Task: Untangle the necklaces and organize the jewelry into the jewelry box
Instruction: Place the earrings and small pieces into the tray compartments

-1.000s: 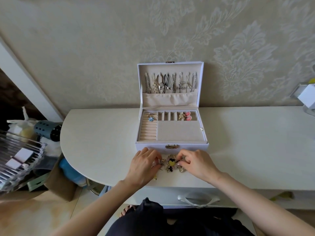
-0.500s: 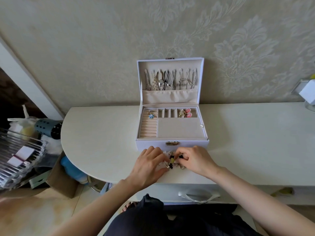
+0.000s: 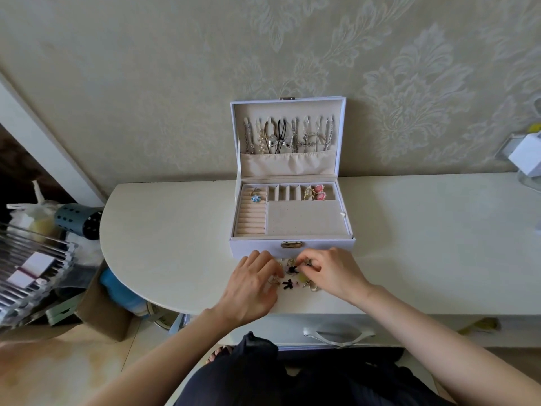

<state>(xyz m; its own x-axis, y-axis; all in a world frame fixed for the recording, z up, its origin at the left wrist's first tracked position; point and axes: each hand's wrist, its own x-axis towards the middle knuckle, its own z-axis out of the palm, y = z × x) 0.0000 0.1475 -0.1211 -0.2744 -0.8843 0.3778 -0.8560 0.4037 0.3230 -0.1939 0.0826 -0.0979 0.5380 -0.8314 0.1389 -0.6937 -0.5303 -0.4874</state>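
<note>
The left hand (image 3: 253,284) lay with bent fingers over the left edge of the jewelry pile (image 3: 292,278), its grip impossible to judge, while the right hand (image 3: 333,272) pinched a piece at the far right. The pile spread left to right between both hands, just in front of the open jewelry box (image 3: 257,249). Both sat on a pale table (image 3: 175,230) against a patterned wall (image 3: 146,83).

The left hand (image 3: 251,285) covers the left side of the jewelry pile (image 3: 289,277), so its grip there cannot be told. The right hand (image 3: 333,273) pinches a piece of the pile too small to name. The necklaces (image 3: 288,136) hide their lower ends in the lid pocket (image 3: 287,167). The right edge of the picture cuts off the table (image 3: 175,244).
</note>
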